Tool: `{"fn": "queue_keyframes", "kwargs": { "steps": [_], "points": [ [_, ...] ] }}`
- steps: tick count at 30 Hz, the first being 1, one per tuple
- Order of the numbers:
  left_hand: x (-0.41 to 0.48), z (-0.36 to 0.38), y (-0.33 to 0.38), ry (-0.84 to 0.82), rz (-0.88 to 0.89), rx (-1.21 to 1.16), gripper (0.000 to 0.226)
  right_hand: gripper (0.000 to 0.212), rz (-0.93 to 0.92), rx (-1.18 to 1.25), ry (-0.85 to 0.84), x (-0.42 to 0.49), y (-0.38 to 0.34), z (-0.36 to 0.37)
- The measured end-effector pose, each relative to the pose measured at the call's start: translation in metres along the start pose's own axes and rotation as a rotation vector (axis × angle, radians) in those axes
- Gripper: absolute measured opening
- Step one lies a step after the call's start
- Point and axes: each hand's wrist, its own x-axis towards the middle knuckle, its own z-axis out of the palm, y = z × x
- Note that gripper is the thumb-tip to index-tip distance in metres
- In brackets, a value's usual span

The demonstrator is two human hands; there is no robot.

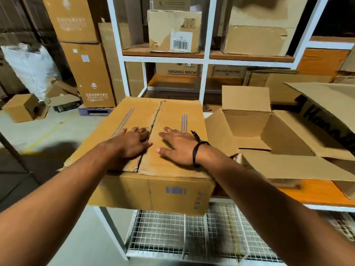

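A worn brown cardboard box [172,116] with purple print sits on the left end of an orange shelf board, its two top flaps folded shut with a ragged seam down the middle. My left hand [128,144] lies flat on the left flap, fingers straight and reaching the seam. My right hand [177,145], a black cord around its wrist, lies flat on the right flap with fingers spread. Both palms press down on the lid.
An open cardboard box [272,131] with raised flaps stands right beside the shut one. The white metal rack [206,60] behind holds more cartons. A wire mesh shelf [192,233] lies below. Tall cartons [88,73], a white sack [30,68] and a small box [21,107] stand on the floor at left.
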Motion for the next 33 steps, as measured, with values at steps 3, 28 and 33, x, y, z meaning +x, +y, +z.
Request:
{"fn": "queue_keyframes", "kwargs": {
  "steps": [3,28,33],
  "points": [
    [0.007,0.011,-0.017,-0.038,0.069,-0.039,0.057,0.07,0.057,-0.017,-0.048,0.017,-0.017,0.017],
    [-0.002,0.034,-0.022,0.024,0.161,0.079,0.055,0.046,-0.113,0.069,0.292,0.033,-0.03,-0.032],
    [-0.004,0.035,-0.022,0.016,0.157,0.119,0.058,0.043,0.048,-0.108,0.208,0.012,-0.026,-0.122]
  ]
}}
